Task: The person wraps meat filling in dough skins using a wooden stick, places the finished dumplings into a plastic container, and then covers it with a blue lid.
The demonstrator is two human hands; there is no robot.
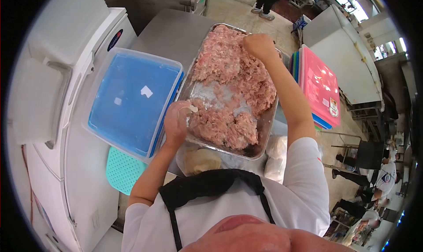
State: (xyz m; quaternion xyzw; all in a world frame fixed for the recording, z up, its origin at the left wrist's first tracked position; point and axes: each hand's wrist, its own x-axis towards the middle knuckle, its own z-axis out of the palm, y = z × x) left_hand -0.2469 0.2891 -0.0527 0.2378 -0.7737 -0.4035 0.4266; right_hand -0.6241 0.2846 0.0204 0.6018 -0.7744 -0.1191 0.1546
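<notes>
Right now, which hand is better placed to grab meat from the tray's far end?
Probably the right hand: it rests on the minced meat at the far end, while the left hand sits at the tray's near-left rim.

The rectangular shiny metal tray (216, 93) holds coarse, wet-looking pink minced meat (229, 67). Left of the tray is a translucent plastic box with a smooth blue lid (132, 98), and beside that a perforated teal plastic mat (123, 170). Right of the tray are glossy pink plastic boards (321, 84). Under it is a dull brushed steel table (172, 32).
</notes>
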